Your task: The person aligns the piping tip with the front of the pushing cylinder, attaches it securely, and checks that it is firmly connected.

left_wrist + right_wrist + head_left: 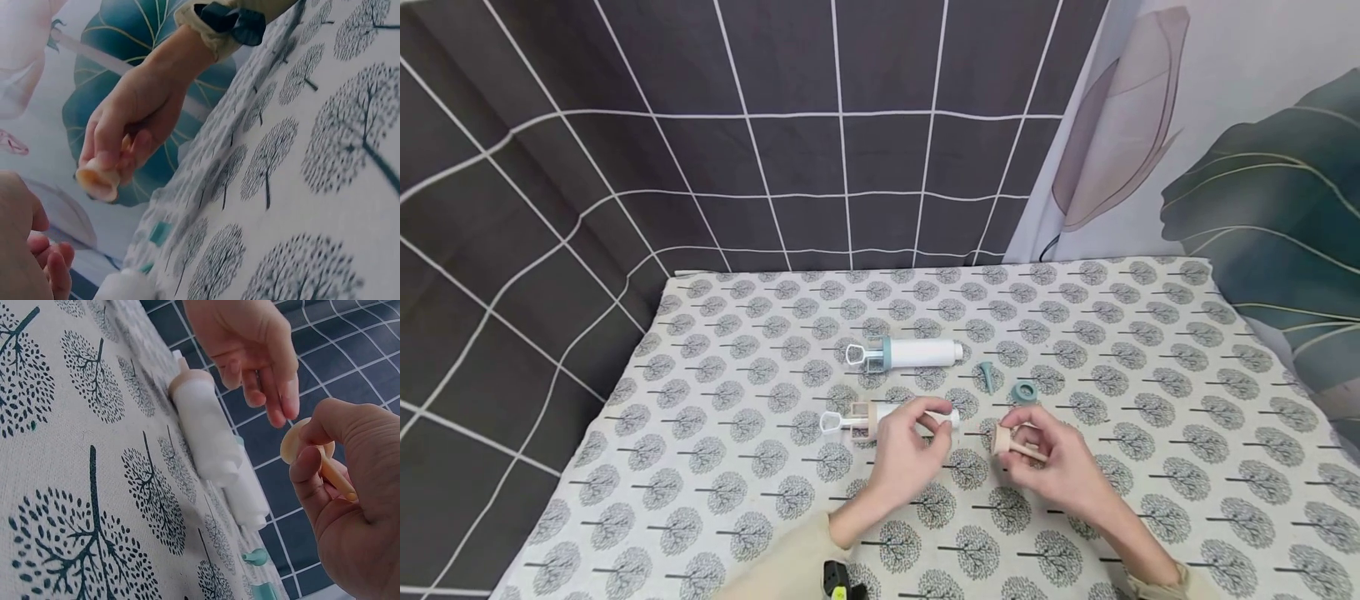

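Observation:
My right hand (1026, 446) pinches a small beige piece (1009, 442) with a round flange and a thin stem, held just above the cloth; the same beige piece (310, 449) shows in the right wrist view and, as the beige piece (100, 179), in the left wrist view. My left hand (934, 427) hovers with loosely curved fingers over the open end of a white tube with a beige collar (880, 415). From the right wrist, the left hand (265, 375) holds nothing and stays clear of the tube (200, 419).
A second white tube with a teal collar (904, 353) lies farther back. A teal nozzle (987, 377) and a teal ring (1024, 390) lie beyond my hands. The tree-print cloth (1150, 400) covers the table; checked and leaf-print curtains hang behind.

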Available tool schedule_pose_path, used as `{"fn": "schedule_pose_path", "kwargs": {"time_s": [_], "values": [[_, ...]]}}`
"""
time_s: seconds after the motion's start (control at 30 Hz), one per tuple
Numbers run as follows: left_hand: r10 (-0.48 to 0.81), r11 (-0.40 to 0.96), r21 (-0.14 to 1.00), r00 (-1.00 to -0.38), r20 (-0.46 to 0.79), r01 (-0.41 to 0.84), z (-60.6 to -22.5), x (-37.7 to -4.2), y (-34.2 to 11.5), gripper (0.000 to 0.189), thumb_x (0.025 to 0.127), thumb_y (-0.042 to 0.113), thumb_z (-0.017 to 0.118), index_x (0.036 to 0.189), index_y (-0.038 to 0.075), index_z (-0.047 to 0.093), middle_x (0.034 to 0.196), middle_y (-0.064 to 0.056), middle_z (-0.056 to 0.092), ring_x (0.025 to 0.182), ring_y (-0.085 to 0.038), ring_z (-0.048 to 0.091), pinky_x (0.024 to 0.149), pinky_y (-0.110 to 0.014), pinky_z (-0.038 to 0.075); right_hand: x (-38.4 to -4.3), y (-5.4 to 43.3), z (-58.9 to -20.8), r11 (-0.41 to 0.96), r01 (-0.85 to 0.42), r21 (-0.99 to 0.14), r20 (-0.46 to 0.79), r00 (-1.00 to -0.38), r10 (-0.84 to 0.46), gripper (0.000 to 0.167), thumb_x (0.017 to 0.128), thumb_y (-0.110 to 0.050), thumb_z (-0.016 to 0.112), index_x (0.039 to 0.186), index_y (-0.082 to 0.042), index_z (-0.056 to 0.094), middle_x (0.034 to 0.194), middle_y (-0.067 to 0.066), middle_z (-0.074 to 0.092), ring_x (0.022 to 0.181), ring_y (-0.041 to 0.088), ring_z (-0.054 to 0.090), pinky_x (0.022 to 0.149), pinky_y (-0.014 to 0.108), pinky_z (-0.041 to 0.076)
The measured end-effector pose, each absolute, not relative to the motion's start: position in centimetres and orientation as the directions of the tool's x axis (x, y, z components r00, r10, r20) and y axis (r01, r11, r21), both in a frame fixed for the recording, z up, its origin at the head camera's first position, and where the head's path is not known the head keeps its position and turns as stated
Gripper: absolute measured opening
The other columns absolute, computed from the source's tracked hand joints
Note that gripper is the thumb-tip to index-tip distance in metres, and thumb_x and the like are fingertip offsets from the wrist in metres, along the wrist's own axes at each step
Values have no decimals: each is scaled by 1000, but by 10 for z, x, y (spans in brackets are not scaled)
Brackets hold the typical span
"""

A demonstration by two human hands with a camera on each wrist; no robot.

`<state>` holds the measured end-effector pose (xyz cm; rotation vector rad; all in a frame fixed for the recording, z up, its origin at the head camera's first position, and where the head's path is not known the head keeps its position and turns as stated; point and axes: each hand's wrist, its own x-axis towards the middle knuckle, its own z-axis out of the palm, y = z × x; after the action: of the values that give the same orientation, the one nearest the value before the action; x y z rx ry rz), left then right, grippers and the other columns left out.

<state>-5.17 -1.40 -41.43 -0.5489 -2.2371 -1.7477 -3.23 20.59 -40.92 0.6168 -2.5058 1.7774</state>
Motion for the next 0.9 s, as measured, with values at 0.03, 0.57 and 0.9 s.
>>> {"fn": "schedule_pose_path", "kwargs": {"time_s": [0.03, 0.57, 0.9], "values": [[135, 231, 860, -890, 435, 455, -414, -54, -17, 23, 81, -7, 69, 102, 2, 71, 87, -10, 71, 55, -7, 53, 43, -15, 38, -32, 206, -409, 280, -314, -907, 225, -924, -308, 43, 75, 14, 75, 111, -2, 57, 75, 1, 63, 57, 15, 58, 46, 26, 49], [200, 522, 727, -893, 404, 446, -412, -73, -48, 32, 76, 1, 80, 106, 4, 71, 111, -8, 70, 106, -26, 56, 95, -53, 39, -31, 207, -411, 280, -289, -916, 202, -932, -302, 42, 76, 12, 75, 111, -5, 58, 72, 1, 58, 55, 17, 55, 45, 23, 47], [242, 645, 676, -934, 261, 356, -418, -81, -63, 40, 75, 13, 85, 112, 8, 70, 118, -7, 69, 114, -30, 56, 100, -56, 34, -31, 207, -410, 295, -264, -918, 175, -939, -295, 41, 76, 11, 75, 110, -4, 58, 74, 2, 60, 57, 18, 57, 48, 24, 49]]}}
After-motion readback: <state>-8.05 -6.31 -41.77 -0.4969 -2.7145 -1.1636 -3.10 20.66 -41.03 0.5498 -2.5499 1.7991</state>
